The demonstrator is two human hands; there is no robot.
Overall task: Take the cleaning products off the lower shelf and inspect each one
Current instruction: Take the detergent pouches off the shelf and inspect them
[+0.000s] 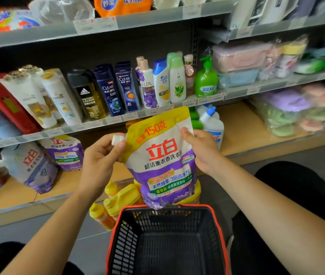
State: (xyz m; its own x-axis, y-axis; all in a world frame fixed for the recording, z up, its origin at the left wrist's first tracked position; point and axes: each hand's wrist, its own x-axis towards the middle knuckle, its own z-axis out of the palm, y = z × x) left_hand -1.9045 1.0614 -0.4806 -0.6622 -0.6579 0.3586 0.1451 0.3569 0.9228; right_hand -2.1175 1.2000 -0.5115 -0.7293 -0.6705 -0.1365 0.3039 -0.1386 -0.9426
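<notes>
Looking down first on a black mesh basket (130, 235) with a red rim, nearest the lens at 6 o'clock, standing on the grey floor between two dark-clad knees. Reaching over it with both bare forearms, coming in from 7 and 5 o'clock. Holding a detergent pouch (163, 155) upright at dead centre, its bottom edge just above the basket's far rim, printed face towards the camera, yellow band on top and purple below. Pinching the pouch's white cap (116, 139), at the upper corner toward 9 o'clock, with the left hand (100, 157), thumb and fingers (121, 145) curling round it. Gripping the opposite upper edge, toward 3 o'clock, with the right hand (201, 149), its fingers (185, 133) closing onto the film. Holding the pouch clear of the lower shelf (237, 124), a wooden board running behind it from 8 to 3 o'clock. Seeing two more pouches (62, 151) of the same print leaning on that shelf at 9 o'clock, yellow bottles (122, 197) crowding by its front edge at 7 o'clock, and white bottles with blue caps (211, 120) standing at 2 o'clock just behind the right hand. Facing, on the shelf above from 10 to 1 o'clock, a row of shampoo bottles (108, 90) and a green pump bottle (206, 78).
</notes>
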